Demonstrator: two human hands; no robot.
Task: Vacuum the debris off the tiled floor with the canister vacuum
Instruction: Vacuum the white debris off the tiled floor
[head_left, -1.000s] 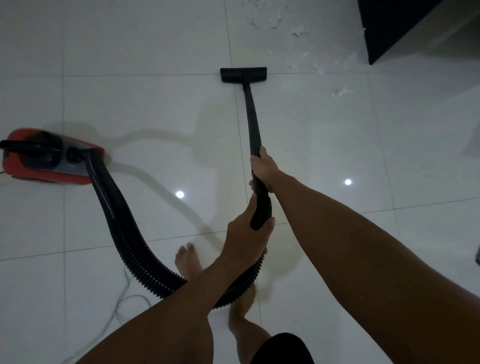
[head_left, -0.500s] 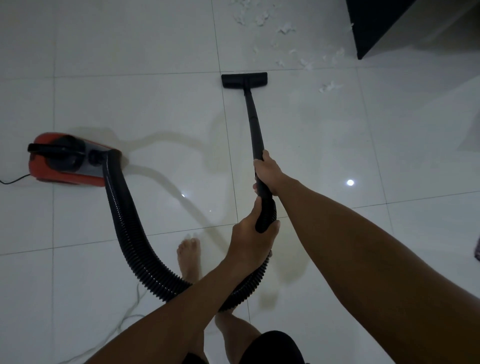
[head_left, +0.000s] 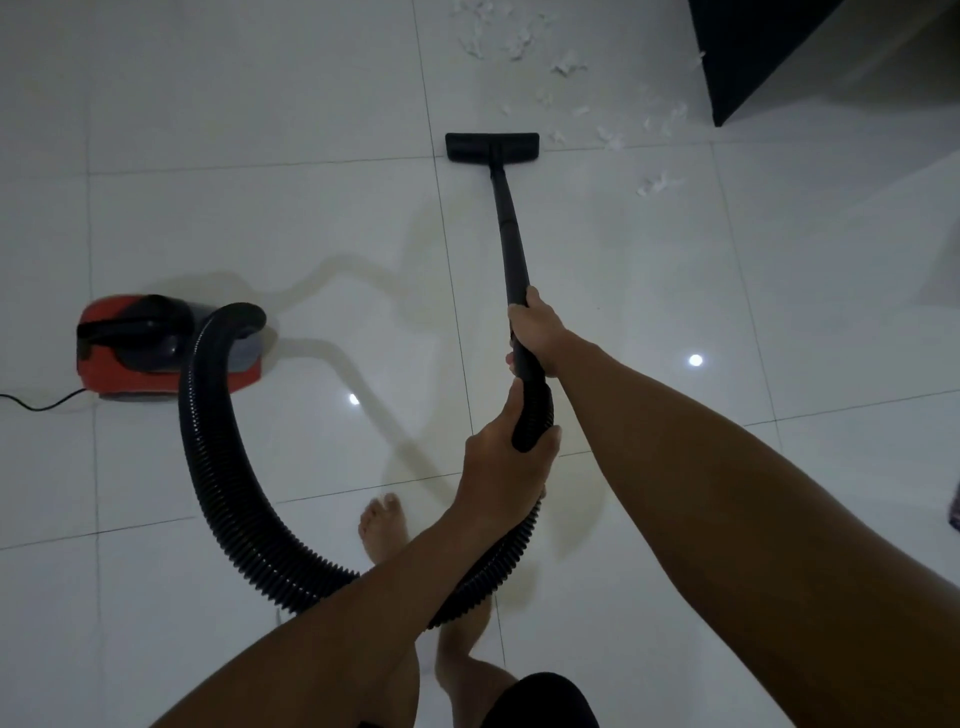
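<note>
while the floor head (head_left: 492, 147) sits flat on the tiled floor (head_left: 260, 104) just short of the debris (head_left: 566, 67) scattered at the far right, we grasp the wand (head_left: 511, 244) with both hands: our right hand (head_left: 535, 332) wraps its lower part, our left hand (head_left: 506, 467) clenches the handle end where the ribbed hose (head_left: 213, 467) joins. we judge the wand stiff and light, the hose springy and dragging. the red canister (head_left: 124, 353) sits at the left, likely the heavy part, rolling only when tugged.
</note>
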